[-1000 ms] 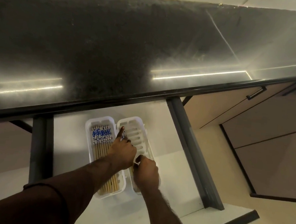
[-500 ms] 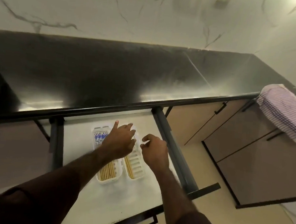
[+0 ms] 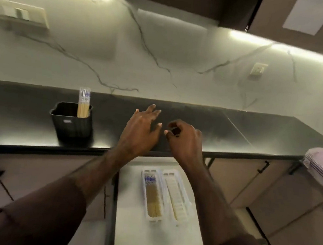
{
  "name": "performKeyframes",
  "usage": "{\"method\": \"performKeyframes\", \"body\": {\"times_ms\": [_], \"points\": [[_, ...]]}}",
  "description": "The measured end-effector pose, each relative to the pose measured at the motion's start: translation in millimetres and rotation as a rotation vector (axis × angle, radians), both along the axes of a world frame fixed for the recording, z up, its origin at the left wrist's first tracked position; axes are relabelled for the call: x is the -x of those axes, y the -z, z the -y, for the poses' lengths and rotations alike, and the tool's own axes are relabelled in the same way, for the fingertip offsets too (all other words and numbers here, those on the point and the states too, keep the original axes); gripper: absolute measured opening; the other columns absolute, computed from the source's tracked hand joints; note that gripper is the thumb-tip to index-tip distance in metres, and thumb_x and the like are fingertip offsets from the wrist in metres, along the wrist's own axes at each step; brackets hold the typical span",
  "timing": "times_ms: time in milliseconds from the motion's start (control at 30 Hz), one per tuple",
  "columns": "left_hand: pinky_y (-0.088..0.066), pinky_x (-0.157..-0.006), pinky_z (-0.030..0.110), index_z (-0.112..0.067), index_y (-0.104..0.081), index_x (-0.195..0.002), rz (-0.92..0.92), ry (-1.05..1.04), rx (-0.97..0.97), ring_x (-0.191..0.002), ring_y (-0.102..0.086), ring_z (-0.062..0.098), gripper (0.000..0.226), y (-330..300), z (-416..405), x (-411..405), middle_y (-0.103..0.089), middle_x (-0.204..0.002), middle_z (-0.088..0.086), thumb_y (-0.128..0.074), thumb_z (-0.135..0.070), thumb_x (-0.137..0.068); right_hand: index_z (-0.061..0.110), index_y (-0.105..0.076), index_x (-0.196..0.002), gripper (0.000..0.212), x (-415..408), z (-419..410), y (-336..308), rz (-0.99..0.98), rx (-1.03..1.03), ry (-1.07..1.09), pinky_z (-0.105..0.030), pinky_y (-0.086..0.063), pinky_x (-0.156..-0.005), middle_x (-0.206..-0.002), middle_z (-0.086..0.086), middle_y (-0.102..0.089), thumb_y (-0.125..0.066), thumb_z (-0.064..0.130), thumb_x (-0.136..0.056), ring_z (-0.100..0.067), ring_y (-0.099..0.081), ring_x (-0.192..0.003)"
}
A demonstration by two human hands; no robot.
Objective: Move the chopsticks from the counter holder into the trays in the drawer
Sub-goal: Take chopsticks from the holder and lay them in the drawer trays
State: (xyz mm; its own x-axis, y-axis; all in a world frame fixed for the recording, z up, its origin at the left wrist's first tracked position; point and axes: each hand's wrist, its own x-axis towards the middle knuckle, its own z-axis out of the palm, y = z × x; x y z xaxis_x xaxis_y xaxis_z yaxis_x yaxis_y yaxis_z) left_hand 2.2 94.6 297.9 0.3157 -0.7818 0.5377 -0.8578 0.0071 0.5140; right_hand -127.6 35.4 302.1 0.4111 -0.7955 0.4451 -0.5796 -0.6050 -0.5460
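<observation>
A black holder (image 3: 72,122) stands on the dark counter (image 3: 235,129) at the left, with a bundle of pale chopsticks (image 3: 83,103) upright in its right corner. Below the counter edge the white drawer (image 3: 127,218) is pulled out. Two white trays lie in it side by side: the left tray (image 3: 152,195) is full of chopsticks with blue-patterned tops, and the right tray (image 3: 176,197) holds a few along its left side. My left hand (image 3: 140,132) hovers over the counter with fingers spread and empty. My right hand (image 3: 184,139) is beside it, fingers loosely curled, holding nothing.
A striped cloth (image 3: 322,167) hangs over the counter edge at the far right. Cabinet doors with black handles (image 3: 261,167) flank the drawer. A marble backsplash with wall sockets (image 3: 258,69) rises behind the counter.
Both hands have lifted out of the drawer trays and risen to counter height. The view has tilted up, bringing the holder on the counter into sight.
</observation>
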Motion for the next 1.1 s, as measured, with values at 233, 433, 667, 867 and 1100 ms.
{"method": "performKeyframes", "body": {"times_ms": [233,433,667,867,1100], "points": [[-0.028,-0.116,0.036,-0.01,-0.052,-0.136,-0.09,-0.153,0.107,-0.137,-0.042,0.021,0.047,-16,-50,-128,-0.047,-0.145,0.011,-0.062,-0.018,-0.091,0.021,-0.07,-0.103,0.017,-130,-26,-19,0.033,0.046,-0.128,-0.026,-0.053,-0.082,-0.095,0.005,-0.075,-0.068,0.026,-0.087,-0.008,-0.067,-0.084],[-0.026,-0.117,0.034,-0.011,-0.056,-0.133,-0.121,-0.203,0.056,-0.13,-0.05,0.023,0.045,-11,-72,-259,-0.05,-0.143,0.008,-0.063,-0.014,-0.088,0.023,-0.07,-0.103,0.016,-265,-36,-11,0.063,0.032,-0.168,-0.014,-0.046,-0.072,-0.09,0.008,-0.074,-0.069,0.027,-0.086,0.003,-0.059,-0.07],[-0.028,-0.108,0.026,-0.013,-0.051,-0.138,-0.135,-0.173,-0.034,-0.133,-0.046,0.024,0.049,9,-53,-358,-0.045,-0.147,0.005,-0.063,-0.016,-0.09,0.02,-0.07,-0.107,0.019,-367,-25,16,0.036,0.001,-0.145,-0.003,-0.038,-0.066,-0.097,0.004,-0.075,-0.069,0.024,-0.088,0.004,-0.058,-0.072],[-0.034,-0.114,0.035,-0.014,-0.047,-0.14,-0.237,-0.127,-0.081,-0.139,-0.039,0.02,0.051,39,-15,-390,-0.044,-0.149,0.007,-0.063,-0.015,-0.091,0.017,-0.069,-0.113,0.023,-407,3,44,-0.039,-0.079,-0.12,-0.003,-0.037,-0.067,-0.103,-0.001,-0.074,-0.068,0.02,-0.089,0.001,-0.06,-0.081],[-0.028,-0.115,0.033,-0.02,-0.038,-0.145,-0.321,-0.098,-0.159,-0.14,-0.035,0.018,0.058,69,40,-425,-0.04,-0.151,0.004,-0.061,-0.015,-0.092,0.018,-0.063,-0.122,0.032,-442,48,77,-0.094,-0.2,-0.113,-0.021,-0.055,-0.081,-0.109,0.001,-0.072,-0.066,0.02,-0.09,-0.006,-0.066,-0.093]]}}
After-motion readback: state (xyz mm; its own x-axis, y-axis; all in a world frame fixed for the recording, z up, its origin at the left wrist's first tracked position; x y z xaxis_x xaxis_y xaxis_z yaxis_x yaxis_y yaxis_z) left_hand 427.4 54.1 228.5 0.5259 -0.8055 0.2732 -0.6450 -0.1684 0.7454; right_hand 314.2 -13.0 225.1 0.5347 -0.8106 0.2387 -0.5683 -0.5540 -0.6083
